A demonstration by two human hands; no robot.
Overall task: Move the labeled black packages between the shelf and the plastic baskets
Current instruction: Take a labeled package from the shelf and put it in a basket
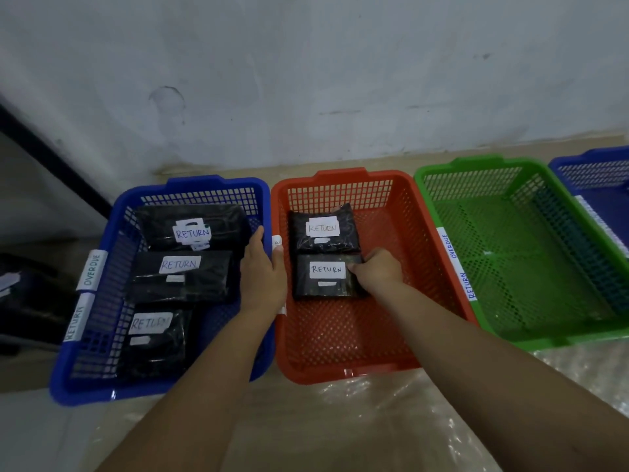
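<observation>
One package (325, 277), seemingly under right hand (379, 272) grip

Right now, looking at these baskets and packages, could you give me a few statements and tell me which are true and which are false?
1. The blue basket holds three black packages. True.
2. The green basket is full of packages. False: no packages show in it.
3. The right hand grips the near package in the red basket. True.
4. The visible package labels read OVERDUE. False: they read RETURN.
5. The left hand holds a package. False: it rests between the blue and red baskets, at their rims.
</observation>
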